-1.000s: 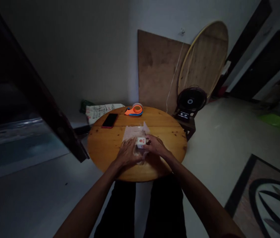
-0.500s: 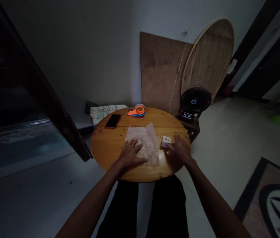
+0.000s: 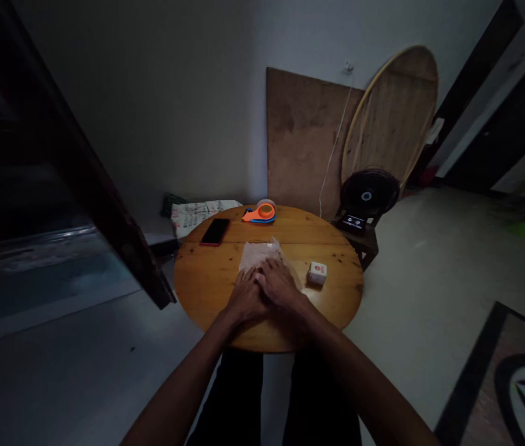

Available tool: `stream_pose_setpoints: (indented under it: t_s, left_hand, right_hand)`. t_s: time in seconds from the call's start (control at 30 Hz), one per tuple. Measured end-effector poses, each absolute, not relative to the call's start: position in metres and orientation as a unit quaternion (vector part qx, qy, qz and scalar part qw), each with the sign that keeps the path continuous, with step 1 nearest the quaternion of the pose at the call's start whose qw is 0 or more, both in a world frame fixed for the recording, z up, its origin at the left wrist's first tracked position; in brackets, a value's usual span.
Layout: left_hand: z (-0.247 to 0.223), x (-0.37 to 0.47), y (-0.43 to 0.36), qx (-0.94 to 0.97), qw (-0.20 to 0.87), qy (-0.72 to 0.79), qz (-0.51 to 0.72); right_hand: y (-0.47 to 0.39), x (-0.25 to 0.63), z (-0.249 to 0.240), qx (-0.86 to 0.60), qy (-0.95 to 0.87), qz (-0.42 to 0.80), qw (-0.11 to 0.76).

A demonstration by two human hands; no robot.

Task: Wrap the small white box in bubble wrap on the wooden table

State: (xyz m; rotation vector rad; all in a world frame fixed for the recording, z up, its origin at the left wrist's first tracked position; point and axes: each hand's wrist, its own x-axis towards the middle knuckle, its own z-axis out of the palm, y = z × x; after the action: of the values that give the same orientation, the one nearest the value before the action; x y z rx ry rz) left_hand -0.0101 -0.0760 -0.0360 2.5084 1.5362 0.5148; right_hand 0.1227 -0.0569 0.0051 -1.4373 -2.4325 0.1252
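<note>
A sheet of bubble wrap [image 3: 258,251] lies on the round wooden table [image 3: 204,282], its near part covered by my hands. My left hand [image 3: 247,296] rests flat on it with the fingers stretched forward. Over the wrap's right side lies my right hand [image 3: 279,282], fingers extended, its thumb side touching my left hand. Just right of my right hand stands a small white box [image 3: 318,273] with a red mark on top, apart from both hands. No held object shows in either hand.
An orange and blue tape dispenser [image 3: 262,213] sits at the table's far edge, with a phone [image 3: 216,231] to its left. Beyond the table's right side, a black fan [image 3: 368,193] stands on a dark stool [image 3: 368,241]. Boards lean against the wall.
My right hand has left the small box and moved left onto the bubble wrap, against my left hand. The box now stands by itself. My left hand stays on the wrap.
</note>
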Motion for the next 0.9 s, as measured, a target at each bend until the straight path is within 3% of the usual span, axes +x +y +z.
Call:
stream_pose_setpoints:
  t_s: [0.2, 0.57, 0.9]
  left_hand:
    - [-0.029, -0.009, -0.081, 0.834, 0.093, 0.520, 0.158]
    - [-0.011, -0.016, -0.052, 0.838, 0.064, 0.523, 0.140]
    - [-0.015, -0.032, -0.030, 0.835, 0.110, 0.540, 0.020]
  right_hand:
    - [-0.030, 0.167, -0.009, -0.597, -0.795, 0.004, 0.111]
    - [-0.027, 0.172, -0.028, -0.599, -0.787, -0.013, 0.145]
    - [-0.027, 0.172, -0.031, -0.594, -0.788, -0.007, 0.162]
